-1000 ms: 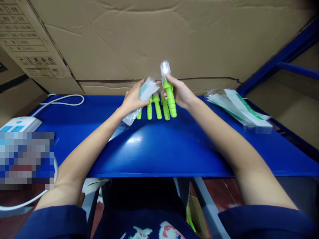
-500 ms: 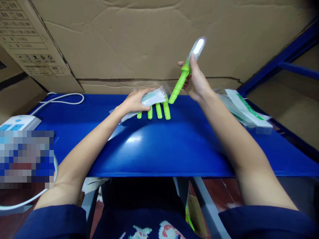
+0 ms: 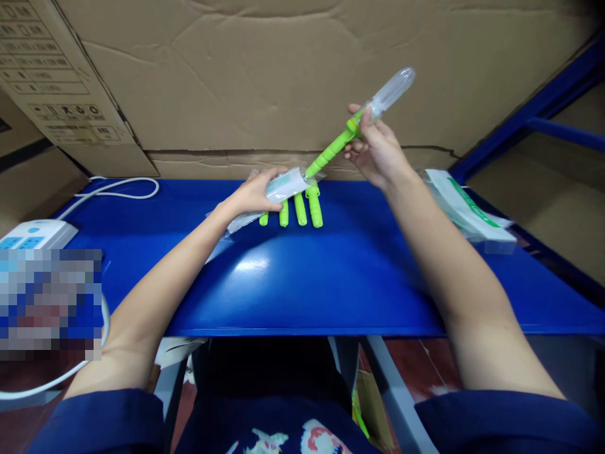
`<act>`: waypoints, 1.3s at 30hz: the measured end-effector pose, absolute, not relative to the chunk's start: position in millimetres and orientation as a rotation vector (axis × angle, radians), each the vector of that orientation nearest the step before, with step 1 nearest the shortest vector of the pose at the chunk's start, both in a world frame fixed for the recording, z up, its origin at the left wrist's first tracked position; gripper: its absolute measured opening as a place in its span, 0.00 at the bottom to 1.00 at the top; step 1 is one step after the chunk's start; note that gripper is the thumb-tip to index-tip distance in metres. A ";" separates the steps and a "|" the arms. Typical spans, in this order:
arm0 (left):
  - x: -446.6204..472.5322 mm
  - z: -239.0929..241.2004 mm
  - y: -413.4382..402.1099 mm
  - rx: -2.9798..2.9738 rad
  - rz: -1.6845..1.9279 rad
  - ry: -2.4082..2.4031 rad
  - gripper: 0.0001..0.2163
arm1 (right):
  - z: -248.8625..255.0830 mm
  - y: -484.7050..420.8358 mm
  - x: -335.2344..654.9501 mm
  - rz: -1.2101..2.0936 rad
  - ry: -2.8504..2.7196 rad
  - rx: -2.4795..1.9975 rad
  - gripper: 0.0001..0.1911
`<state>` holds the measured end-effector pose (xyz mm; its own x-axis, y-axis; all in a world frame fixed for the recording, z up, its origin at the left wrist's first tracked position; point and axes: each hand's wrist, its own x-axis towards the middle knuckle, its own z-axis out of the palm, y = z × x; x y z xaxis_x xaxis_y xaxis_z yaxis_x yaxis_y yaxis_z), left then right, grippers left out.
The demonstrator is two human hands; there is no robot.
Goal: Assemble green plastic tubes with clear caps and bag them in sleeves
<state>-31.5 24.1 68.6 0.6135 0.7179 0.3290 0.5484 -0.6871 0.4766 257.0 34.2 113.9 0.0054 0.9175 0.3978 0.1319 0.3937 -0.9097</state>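
My right hand (image 3: 375, 148) pinches a green-handled tool with a clear plastic cap (image 3: 359, 120), held tilted above the blue table (image 3: 331, 277). Its green handle end points down-left into the open mouth of a clear plastic bag (image 3: 278, 189). My left hand (image 3: 253, 192) grips that bag near its mouth, low over the table. Several more green-handled tools (image 3: 297, 211) lie side by side on the table just under the bag.
A stack of clear bags with green print (image 3: 460, 205) lies at the table's right. A white power strip (image 3: 33, 233) and its white cable (image 3: 123, 186) sit at the left. Cardboard boxes (image 3: 283, 75) wall the back. A blue frame bar (image 3: 534, 101) rises at right.
My right hand lifted the capped tool off the row, swung it up and right, and tilted its handle toward the bag. My left hand lowered the bag and turned its mouth toward the handle.
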 end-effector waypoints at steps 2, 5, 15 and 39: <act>-31.5 67.6 25.0 2.496 0.769 0.998 0.41 | 113.0 34.3 255.2 0.856 -1.429 -0.990 0.30; -31.4 66.1 27.0 2.475 0.847 0.943 0.40 | 112.6 32.5 250.1 0.939 -1.410 -0.983 0.26; -28.7 61.9 29.3 2.489 0.917 0.985 0.40 | 117.9 12.0 234.9 1.200 -1.421 -0.975 0.19; -21.8 70.4 15.3 2.523 0.861 1.145 0.35 | 117.9 17.0 243.0 0.852 -1.736 -1.234 0.24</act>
